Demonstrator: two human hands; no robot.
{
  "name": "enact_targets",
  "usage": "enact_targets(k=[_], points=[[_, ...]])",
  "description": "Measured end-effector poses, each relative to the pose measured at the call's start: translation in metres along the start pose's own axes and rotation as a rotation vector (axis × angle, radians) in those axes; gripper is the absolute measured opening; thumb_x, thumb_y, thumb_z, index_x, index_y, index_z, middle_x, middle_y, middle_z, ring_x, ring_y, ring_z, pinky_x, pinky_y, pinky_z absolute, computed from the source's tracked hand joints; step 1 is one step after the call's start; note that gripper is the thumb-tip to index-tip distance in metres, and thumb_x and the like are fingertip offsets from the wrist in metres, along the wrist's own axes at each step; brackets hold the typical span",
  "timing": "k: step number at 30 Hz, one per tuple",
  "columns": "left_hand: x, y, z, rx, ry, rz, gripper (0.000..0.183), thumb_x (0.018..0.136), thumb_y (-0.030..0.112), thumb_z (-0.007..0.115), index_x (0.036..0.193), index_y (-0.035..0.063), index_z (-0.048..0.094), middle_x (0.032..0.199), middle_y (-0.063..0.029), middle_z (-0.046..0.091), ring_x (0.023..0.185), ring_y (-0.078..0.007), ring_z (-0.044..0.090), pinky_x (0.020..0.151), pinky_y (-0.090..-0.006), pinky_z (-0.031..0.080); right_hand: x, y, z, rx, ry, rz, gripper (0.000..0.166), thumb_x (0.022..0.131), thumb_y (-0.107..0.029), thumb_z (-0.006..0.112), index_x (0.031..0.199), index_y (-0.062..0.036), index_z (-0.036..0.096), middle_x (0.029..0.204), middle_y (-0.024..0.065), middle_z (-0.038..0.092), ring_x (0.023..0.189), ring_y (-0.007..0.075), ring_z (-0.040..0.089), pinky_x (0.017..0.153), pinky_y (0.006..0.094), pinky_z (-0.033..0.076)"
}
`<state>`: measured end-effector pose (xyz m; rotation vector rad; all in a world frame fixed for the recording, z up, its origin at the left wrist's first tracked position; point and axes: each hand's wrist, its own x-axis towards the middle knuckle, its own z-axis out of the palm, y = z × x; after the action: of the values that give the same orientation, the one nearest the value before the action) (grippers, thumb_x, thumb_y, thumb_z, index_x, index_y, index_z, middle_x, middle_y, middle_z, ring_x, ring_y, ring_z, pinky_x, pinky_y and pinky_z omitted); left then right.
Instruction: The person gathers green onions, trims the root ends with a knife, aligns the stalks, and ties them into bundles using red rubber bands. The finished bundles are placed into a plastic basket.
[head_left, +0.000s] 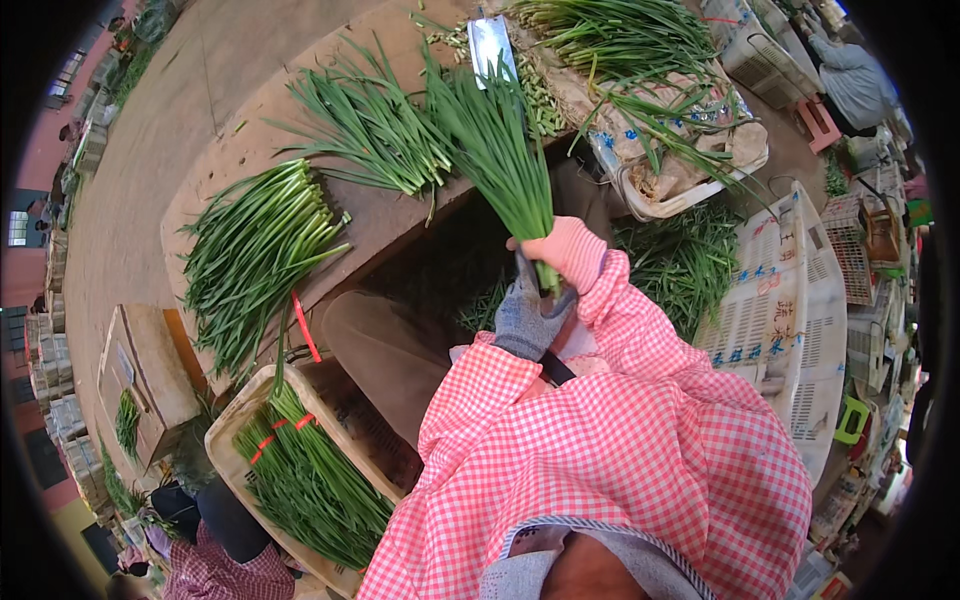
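Note:
Garlic chives form a fanned bunch, stems towards me, leaves pointing away over the low table. My right hand, in a pink striped glove with bare fingertips, is closed around the stems. At the stem ends is my left hand, in a grey-blue glove, fingers apart, its fingertips near the right hand; whether it grips any stem is hidden. A loose bunch of chives lies on the table beyond, and a thicker pile at the left. The wide metal blade rests near cut stem ends.
Red-banded chive bundles fill a crate at lower left. More chives lie on sacking at the back right, above a white crate. Loose leaves and a large upright crate are at right. A co-worker sits lower left.

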<state>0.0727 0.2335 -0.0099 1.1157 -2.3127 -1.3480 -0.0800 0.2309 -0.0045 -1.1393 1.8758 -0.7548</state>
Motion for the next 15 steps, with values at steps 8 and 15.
enact_targets(k=[8,15], points=[[0.011,0.008,-0.024,-0.842,-0.035,0.015,0.068,0.08,0.01,0.067,0.135,-0.0037,0.03,0.119,-0.0142,0.054,0.108,-0.0173,0.055,0.093,-0.0311,0.044,-0.048,-0.044,-0.066,0.339,0.006,0.119,0.026,0.073,-0.019,0.055,0.09,-0.0037,0.068,0.069,0.0075,0.066,0.062,0.0159,0.064,0.06,0.027,0.05],[0.093,0.024,-0.061,-1.457,-0.269,-0.03,0.048,0.087,0.028,0.056,0.128,0.0039,0.046,0.115,-0.0116,0.058,0.101,-0.0245,0.058,0.084,-0.0389,0.049,-0.059,-0.07,-0.052,0.21,-0.173,-0.094,0.024,0.074,-0.018,0.065,0.092,-0.0027,0.066,0.072,0.0091,0.067,0.064,0.0154,0.065,0.06,0.0283,0.051]])
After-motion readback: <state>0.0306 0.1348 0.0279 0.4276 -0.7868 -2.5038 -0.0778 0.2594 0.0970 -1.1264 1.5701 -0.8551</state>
